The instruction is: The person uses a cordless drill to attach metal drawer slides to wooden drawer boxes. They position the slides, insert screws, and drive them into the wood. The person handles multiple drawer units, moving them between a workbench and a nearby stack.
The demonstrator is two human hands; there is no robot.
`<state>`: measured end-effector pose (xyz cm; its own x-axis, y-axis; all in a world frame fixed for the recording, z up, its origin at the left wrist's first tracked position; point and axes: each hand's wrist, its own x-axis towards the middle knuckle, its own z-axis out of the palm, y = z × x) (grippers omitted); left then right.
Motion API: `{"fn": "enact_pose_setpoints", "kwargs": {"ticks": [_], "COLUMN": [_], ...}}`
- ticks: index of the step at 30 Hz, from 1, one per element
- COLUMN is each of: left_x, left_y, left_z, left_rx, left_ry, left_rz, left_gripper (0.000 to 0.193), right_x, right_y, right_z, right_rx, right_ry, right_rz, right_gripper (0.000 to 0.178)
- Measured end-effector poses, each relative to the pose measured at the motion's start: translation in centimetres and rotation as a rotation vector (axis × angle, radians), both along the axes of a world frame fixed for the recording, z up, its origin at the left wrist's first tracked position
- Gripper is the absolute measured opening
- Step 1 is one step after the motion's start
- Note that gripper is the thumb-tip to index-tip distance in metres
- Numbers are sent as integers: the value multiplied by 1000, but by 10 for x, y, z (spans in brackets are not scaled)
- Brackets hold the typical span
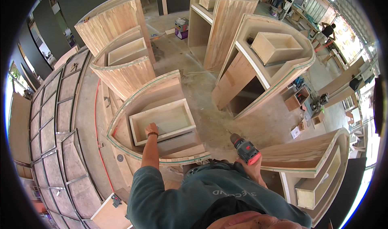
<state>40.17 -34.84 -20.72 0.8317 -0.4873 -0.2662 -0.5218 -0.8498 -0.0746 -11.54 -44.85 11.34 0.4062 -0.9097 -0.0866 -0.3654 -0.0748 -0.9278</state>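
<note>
My left hand (151,129) is closed inside a pale wooden drawer box (182,126), near its left end. Whatever its fingers pinch, if anything, is too small to make out. The box sits on top of a curved, leaf-shaped plywood cabinet (117,120) with a green-edged rim. By my right side, my right hand (252,169) grips a cordless drill (245,148), black and red. The drill's bit points away from me, over the floor beyond the cabinet.
More curved cabinets with box inserts stand around: one near right (299,152), one far right (275,47), one far left (123,63). An orange hose (97,136) runs along the floor at left, beside a dark metal frame (60,148). A person (325,32) works at the back right.
</note>
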Motion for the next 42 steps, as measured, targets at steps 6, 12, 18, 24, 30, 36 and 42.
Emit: {"fn": "enact_pose_setpoints", "kwargs": {"ticks": [6, 12, 18, 24, 30, 36, 42], "left_x": [6, 2, 21, 39, 8, -33, -159], "left_y": [11, 6, 22, 41, 29, 46, 67], "left_z": [-9, 0, 6, 40, 125, 163, 203], "left_rx": [30, 9, -116, -273, -525, -1689, -2089], "left_ry": [-28, -2, 56, -25, -41, 758, 1251], "left_rz": [-37, -29, -22, -301, -434, 543, 778], "left_gripper": [19, 21, 21, 18, 16, 28, 38], "right_x": [3, -9, -9, 3, 5, 12, 38], "right_y": [2, -2, -4, -5, -18, -29, -25], "right_z": [5, -7, -16, -9, -18, -44, -10], "right_rx": [-82, -59, -48, -6, 59, 5, 217], "right_ry": [-35, -16, -9, -30, -72, -146, -187], "right_rz": [-66, -106, -101, -35, 20, 42, 240], "right_gripper": [43, 45, 42, 39, 36, 36, 31]}}
